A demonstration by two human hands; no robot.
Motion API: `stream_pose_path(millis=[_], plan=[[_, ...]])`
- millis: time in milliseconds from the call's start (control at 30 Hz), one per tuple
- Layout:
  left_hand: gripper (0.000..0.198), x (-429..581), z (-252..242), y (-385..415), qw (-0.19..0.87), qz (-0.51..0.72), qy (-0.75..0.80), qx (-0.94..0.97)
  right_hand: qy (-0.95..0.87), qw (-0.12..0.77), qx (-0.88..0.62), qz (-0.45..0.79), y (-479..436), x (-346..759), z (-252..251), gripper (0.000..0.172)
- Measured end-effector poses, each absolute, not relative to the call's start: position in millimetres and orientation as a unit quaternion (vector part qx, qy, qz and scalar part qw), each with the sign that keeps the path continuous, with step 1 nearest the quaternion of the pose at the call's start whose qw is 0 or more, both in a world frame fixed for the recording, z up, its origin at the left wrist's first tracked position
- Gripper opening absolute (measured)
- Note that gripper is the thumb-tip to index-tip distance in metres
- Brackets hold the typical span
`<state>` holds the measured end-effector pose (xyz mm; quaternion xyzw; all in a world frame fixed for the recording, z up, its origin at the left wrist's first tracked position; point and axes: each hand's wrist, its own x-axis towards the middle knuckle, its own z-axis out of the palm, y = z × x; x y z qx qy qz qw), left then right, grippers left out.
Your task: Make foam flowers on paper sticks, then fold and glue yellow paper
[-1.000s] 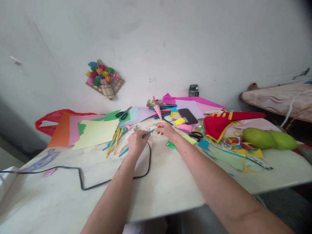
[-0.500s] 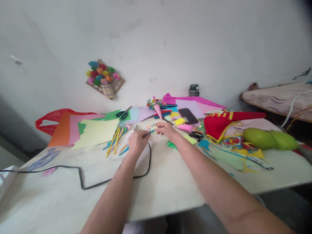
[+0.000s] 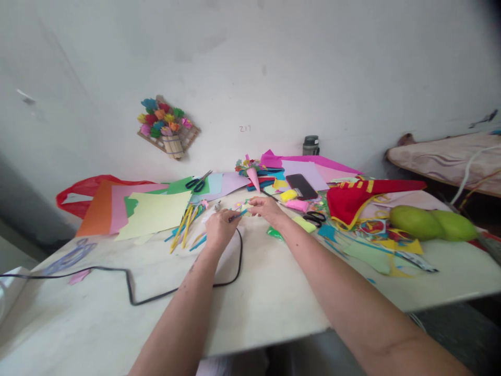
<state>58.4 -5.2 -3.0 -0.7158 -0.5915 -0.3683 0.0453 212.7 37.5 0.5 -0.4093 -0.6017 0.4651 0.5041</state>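
A narrow blue paper strip [image 3: 243, 212] spans the gap between my hands above the middle of the table. My left hand [image 3: 222, 223] is closed on its near end, and a small dark piece shows by the fingers. The fingertips of my right hand [image 3: 266, 208] pinch the far end. Just left of my left hand lie thin yellow paper sticks [image 3: 187, 225] and a blue strip [image 3: 199, 242]. A pink paper cone [image 3: 253, 177] with coloured paper bits stands beyond my hands. Right of my right wrist are pink [image 3: 298, 206] and yellow packets [image 3: 289, 195].
Coloured paper sheets [image 3: 156, 211] and scissors [image 3: 199, 183] lie back left. A black cable [image 3: 156, 298] crosses the left side. A phone [image 3: 301, 186], black-handled scissors [image 3: 314, 218], red cloth [image 3: 348, 202], paper scraps [image 3: 368, 256] and green fruits [image 3: 415, 221] sit on the right.
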Motion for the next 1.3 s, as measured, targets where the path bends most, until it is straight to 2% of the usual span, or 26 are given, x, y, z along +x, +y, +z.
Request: stream_pose_path(millis=[433, 667, 900, 1100, 1300], plan=[[0.018, 56.9, 0.6, -7.2, 0.049, -0.356, -0.589, -0.724, -0.621, 0.502, -0.390, 0.458, 39.4, 212.7, -1.2, 0.014], [0.019, 57.5, -0.3, -6.8, 0.043, -0.358, -0.586, -0.725, -0.628, 0.499, -0.403, 0.441, 39.3, 212.7, -1.6, 0.009], [0.019, 56.0, -1.2, -3.6, 0.016, -0.366, -0.611, -0.702, -0.628, 0.484, -0.406, 0.454, 33.0, 215.1, 6.1, 0.016], [0.025, 49.5, -5.0, 2.3, -0.081, -0.426, -0.600, -0.672, -0.604, 0.489, -0.408, 0.479, 33.7, 218.8, 6.0, 0.022], [0.029, 52.6, -0.9, -1.3, -0.285, -0.499, -0.548, -0.608, -0.587, 0.504, -0.412, 0.481, 37.1, 218.9, 1.4, 0.027]])
